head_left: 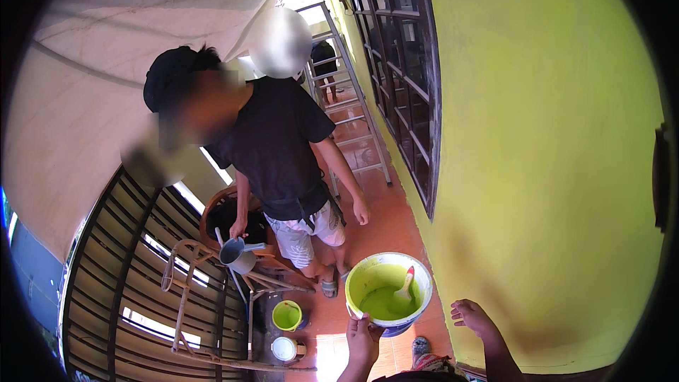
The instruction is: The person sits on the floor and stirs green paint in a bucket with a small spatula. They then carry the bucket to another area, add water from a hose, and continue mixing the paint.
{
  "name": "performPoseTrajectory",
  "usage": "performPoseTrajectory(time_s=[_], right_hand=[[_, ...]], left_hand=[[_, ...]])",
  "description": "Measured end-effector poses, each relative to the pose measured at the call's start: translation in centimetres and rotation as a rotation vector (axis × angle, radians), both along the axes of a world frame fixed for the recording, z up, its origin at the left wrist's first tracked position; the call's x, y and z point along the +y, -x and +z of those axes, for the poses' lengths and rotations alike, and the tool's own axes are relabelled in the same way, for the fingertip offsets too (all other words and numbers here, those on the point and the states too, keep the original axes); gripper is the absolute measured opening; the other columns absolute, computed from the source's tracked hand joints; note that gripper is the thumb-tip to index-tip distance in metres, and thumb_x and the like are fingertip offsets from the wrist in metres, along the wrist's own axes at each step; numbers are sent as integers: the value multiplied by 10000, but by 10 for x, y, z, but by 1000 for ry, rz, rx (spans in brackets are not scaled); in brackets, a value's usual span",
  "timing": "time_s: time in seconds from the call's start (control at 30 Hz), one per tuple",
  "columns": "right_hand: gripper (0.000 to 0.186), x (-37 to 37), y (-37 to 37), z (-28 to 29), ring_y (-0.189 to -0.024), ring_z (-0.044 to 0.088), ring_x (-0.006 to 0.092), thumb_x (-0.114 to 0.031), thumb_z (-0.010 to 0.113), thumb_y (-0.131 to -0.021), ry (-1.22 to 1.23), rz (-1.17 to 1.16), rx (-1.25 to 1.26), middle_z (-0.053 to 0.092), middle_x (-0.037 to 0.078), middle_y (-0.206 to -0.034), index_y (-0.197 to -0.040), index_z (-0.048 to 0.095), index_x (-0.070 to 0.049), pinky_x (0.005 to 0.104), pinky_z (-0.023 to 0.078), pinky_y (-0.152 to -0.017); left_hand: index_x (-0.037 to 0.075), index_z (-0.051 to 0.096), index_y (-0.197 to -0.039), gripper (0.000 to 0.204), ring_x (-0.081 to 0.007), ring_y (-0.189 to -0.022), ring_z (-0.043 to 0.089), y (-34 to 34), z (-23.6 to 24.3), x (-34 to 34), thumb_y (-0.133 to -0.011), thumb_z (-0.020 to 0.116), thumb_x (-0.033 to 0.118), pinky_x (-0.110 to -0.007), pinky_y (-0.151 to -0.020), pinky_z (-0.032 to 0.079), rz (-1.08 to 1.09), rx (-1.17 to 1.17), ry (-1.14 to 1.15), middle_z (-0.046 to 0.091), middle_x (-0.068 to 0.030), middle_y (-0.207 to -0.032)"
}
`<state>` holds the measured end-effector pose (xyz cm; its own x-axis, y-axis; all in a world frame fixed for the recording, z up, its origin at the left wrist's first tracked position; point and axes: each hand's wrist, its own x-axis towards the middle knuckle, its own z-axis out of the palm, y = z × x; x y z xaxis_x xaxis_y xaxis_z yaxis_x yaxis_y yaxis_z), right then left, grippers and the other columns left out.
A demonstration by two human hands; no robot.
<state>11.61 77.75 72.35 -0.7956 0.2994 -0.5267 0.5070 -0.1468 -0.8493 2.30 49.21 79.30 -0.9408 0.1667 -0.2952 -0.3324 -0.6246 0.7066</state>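
A white bucket (371, 269) of lime-green paint, with a brush (404, 284) standing in it, is at the lower centre of the head view. My left hand (361, 332) grips its near-left rim. My right hand (471, 317) is to the right of the bucket, apart from it, fingers loosely spread and holding nothing, in front of the lime-green wall (537, 170). Facing me, a person in a dark T-shirt (272, 145) holds a grey dipper (239, 256) by their right hand; their other hand hangs down.
An aluminium ladder (361, 141) leans along the passage, another person (323, 60) beyond it. A dark barred window (396, 85) is on the right wall. At left are railings (134, 255), a metal frame (184, 297), a chair (216, 205), a small green bucket (286, 315) and a white pail (283, 349).
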Motion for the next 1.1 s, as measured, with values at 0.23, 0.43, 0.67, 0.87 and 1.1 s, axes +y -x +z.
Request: performPoseTrajectory(time_s=[0.23,0.43,0.67,0.87,1.1], right_hand=[[256,82,-3,-7,-945,639,213,-250,541,-977,73,-78,-2,645,96,-1006,-1109,594,-37,370,546,-820],[295,102,11,-17,-900,656,222,-278,544,-991,21,-59,-94,658,121,-991,-1107,598,-13,388,554,-774],[363,116,44,-51,-869,614,177,-343,535,-1004,-200,170,-124,667,62,-1046,-1231,617,-72,348,520,-729],[383,137,169,-39,-916,616,183,-366,535,-1002,-145,192,-168,660,68,-1081,-1248,606,-81,357,522,-773],[392,170,352,-19,-956,642,191,-359,561,-1004,-30,83,44,650,75,-1091,-1267,575,-69,361,547,-793]], left_hand=[[65,520,-1168,165,-234,-926,664,86,-10,126,-1013,503,120,-400,-792,588,33,14,-71,635,-130,-1101],[67,533,-1109,133,-215,-853,660,170,-22,193,-995,532,136,-371,-720,592,87,-12,-43,636,-131,-1034],[66,510,-1022,101,-194,-766,638,286,-14,235,-980,563,142,-383,-714,597,252,-91,11,618,-107,-915],[76,486,-1036,116,-189,-793,636,427,-14,242,-979,560,147,-385,-732,588,285,-108,55,610,-101,-933],[77,474,-1045,128,-194,-820,652,580,5,244,-977,556,148,-377,-719,587,279,-88,70,614,-108,-943]])
